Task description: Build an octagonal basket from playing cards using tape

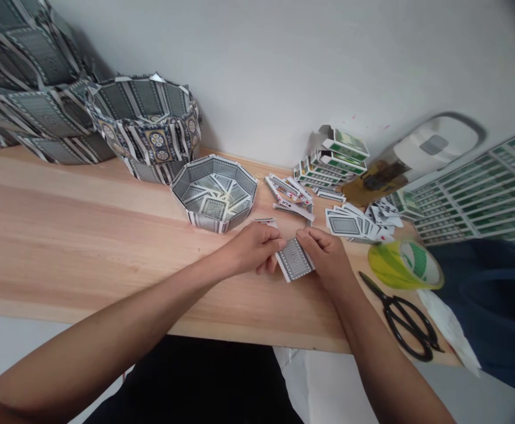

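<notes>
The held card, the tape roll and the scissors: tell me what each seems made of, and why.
Card: likely stiff paper, perhaps coated; thin, with a grey printed back and white border.
Tape roll: probably glossy plastic film, as it is translucent yellow; its green-and-white printed core may be cardboard.
Scissors: tapered dark blades, presumably metal; smooth black handles, plastic or coated metal.
</notes>
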{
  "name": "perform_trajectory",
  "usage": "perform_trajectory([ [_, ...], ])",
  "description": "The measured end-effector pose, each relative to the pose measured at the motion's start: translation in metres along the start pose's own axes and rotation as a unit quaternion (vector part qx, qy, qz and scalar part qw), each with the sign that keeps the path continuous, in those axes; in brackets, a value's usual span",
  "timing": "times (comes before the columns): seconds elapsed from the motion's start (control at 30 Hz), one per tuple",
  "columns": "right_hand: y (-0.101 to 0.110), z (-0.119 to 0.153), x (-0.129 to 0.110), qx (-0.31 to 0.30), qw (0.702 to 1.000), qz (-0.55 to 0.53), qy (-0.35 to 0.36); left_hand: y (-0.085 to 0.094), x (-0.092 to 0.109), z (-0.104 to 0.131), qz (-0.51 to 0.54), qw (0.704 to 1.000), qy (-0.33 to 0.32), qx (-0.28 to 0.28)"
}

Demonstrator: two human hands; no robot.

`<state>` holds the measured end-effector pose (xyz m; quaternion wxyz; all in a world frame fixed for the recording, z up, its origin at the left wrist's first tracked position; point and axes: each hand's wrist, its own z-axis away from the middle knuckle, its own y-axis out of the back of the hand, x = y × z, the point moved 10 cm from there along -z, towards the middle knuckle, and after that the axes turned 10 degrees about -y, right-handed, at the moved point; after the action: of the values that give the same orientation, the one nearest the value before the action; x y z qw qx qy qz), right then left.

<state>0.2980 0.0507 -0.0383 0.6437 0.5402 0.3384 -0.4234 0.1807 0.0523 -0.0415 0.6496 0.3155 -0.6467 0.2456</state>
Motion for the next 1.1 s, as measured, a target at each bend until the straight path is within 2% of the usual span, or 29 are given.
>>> perform_trajectory([
  [0.1,0.002,-0.001,0.002,0.003,1.000,-0.020,-0.007,-0.002,0.003,0.000,0.009,1.000,-0.004,-0.008],
  [0.27,-0.004,-0.002,-0.001,-0.025,1.000,-0.009,0.006,0.010,0.004,0.002,-0.062,0.997,-0.001,0.046],
  [0.37,-0.007,-0.001,-0.003,-0.037,0.999,0.017,0.012,0.012,0.008,0.003,-0.102,0.993,-0.014,0.058],
  [0.7,-0.010,0.002,-0.010,-0.058,0.997,0.030,0.047,0.004,0.012,0.002,-0.143,0.987,-0.059,0.047],
  [0.93,-0.008,0.002,-0.003,-0.057,0.998,0.019,0.021,0.000,0.022,0.004,-0.141,0.986,-0.086,0.032],
  [1.1,-0.006,0.000,0.001,-0.053,0.999,-0.006,-0.002,-0.005,0.023,0.003,-0.094,0.991,-0.092,0.002],
])
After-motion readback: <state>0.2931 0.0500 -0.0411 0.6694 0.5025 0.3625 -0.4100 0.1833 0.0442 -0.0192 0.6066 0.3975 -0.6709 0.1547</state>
